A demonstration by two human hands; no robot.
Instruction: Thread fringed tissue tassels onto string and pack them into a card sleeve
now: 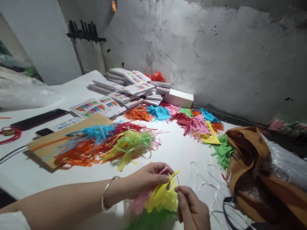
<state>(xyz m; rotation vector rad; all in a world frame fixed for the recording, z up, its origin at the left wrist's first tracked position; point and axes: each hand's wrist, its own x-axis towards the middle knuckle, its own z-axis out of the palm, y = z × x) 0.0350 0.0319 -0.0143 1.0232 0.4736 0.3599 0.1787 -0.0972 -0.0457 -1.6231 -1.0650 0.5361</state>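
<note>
My left hand [153,177], with a silver bangle at the wrist, pinches the twisted top of a yellow tassel [163,196] of cut strips. A pink strand end sticks up between the fingers, and pink fringe [139,202] hangs below the hand. Green fringe [153,219] lies under the yellow at the bottom edge. Close on the right, my right hand [192,207] pinches a thin dark piece of wire or thread [178,183], whose upper end stands beside the yellow tassel's top. Its lower end is hidden in the fingers.
Finished-looking tassels in several colours [96,143] lie on a brown envelope [45,150]. More fringed bundles [160,112] line the back, near stacked printed cards [136,88] and a white box [179,97]. White cord [206,183] and a brown bag [249,150] sit at right; a phone [39,118] at left.
</note>
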